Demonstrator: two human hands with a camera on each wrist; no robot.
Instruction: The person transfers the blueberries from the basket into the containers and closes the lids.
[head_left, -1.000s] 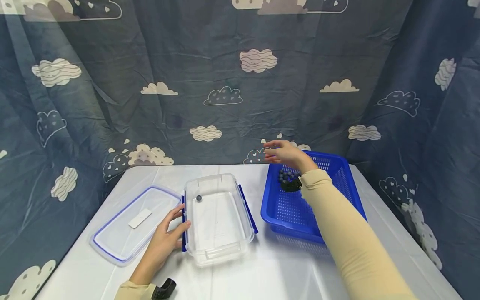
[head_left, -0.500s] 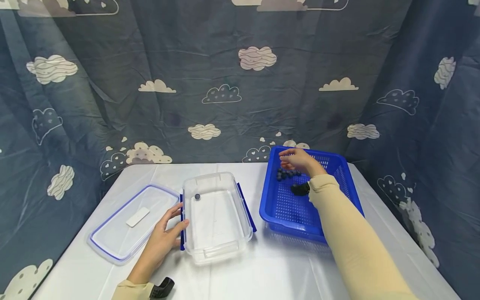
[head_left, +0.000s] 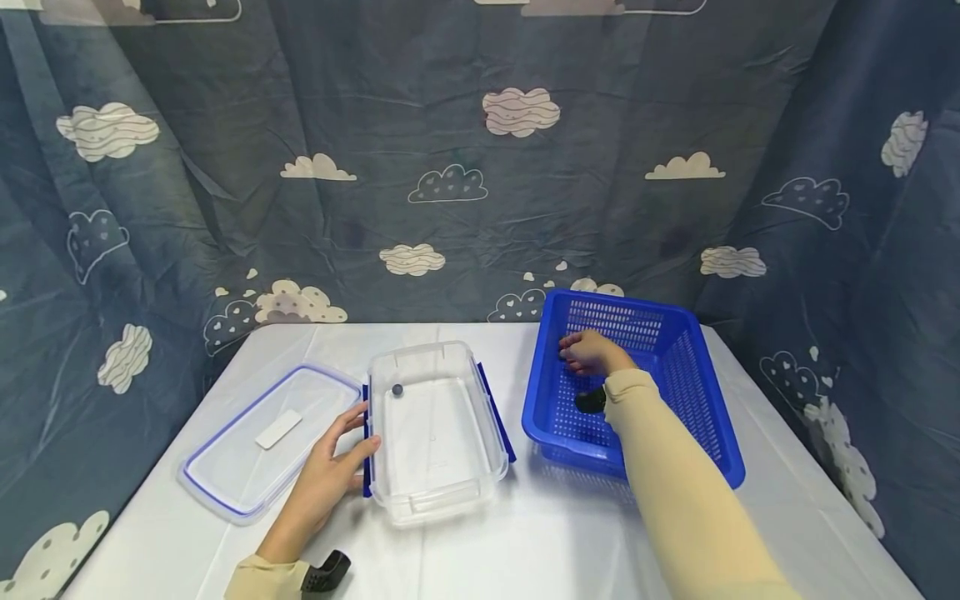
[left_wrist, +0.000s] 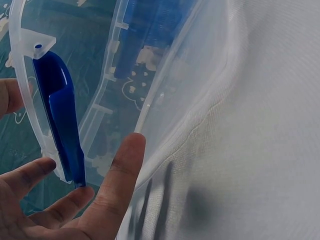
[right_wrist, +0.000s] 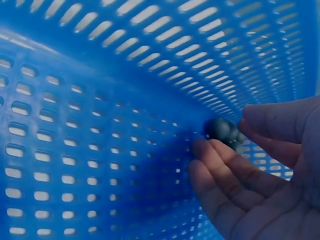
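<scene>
I judged we were reaching for dark balls (right_wrist: 220, 129) in the blue basket (head_left: 707, 375), the right hand (head_left: 595, 353) just beside them with parted fingers, the left hand (head_left: 321, 483) resting unclenched against the clear container (head_left: 435, 433), so the next move called for a gentle pinch

No words, numbers or brand names could be read. To the left of the clear container (head_left: 438, 437), which serves as the landmark, lay a transparent lid (head_left: 240, 467) bearing a plain white rectangle (head_left: 278, 429), set like a label; any print on it was too small to make out. Behind the container, the dark cloth backdrop (head_left: 450, 100) carried only pictorial signs: pale printed clouds (head_left: 412, 259) and, beyond its far right corner, small hearts (head_left: 561, 266).
</scene>
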